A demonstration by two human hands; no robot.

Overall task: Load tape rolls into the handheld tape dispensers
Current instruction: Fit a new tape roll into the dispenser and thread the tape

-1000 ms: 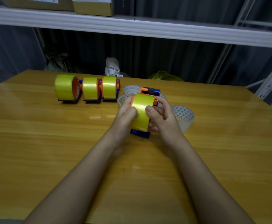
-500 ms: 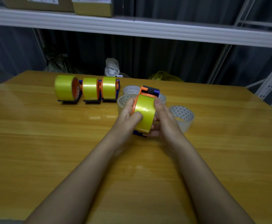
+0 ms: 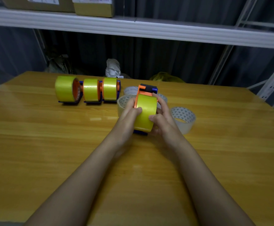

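Note:
A yellow tape roll (image 3: 145, 111) sits in an orange and blue handheld dispenser (image 3: 147, 89) held just above the wooden table (image 3: 51, 144). My left hand (image 3: 128, 115) grips the roll's left side with the thumb on its face. My right hand (image 3: 163, 118) grips the right side, thumb on the tape and fingers round the dispenser. Three dispensers with yellow rolls stand in a row at the back left: one (image 3: 65, 92), a second (image 3: 90, 92) and a third (image 3: 110, 90).
Clear tape rolls lie round my hands: one at the right (image 3: 184, 118), one behind my left hand (image 3: 123, 101) and one further back (image 3: 130, 90). A white shelf (image 3: 149, 30) with cardboard boxes (image 3: 94, 6) spans above the table's far edge.
The dispenser with its roll has tipped so the roll faces me more. My right thumb has come down from the roll's top to its lower right face.

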